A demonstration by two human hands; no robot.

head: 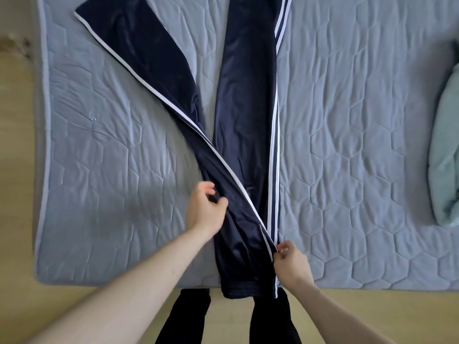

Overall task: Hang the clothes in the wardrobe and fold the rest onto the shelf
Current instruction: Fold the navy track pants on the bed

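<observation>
Here, left to right. Floor [17, 170]: wood, bare strip. Bed [99, 145]: quilted grey cover. Trousers [246, 120]: navy, white-striped, flat on bed, waistband at near edge, legs splayed, left leg angled away. Left hand [203, 209]: pinches fabric at the hip. Right hand [290, 261]: pinches striped side seam. Advice: carry left leg over right, match stripes, smooth before halving. Green cloth [444, 157]: bunched, far right.

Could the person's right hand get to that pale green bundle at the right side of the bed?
Probably yes, with a stretch: the right hand now pinches the navy trousers, so must let go first. Only bare mattress lies between it and the pale green bundle.
</observation>
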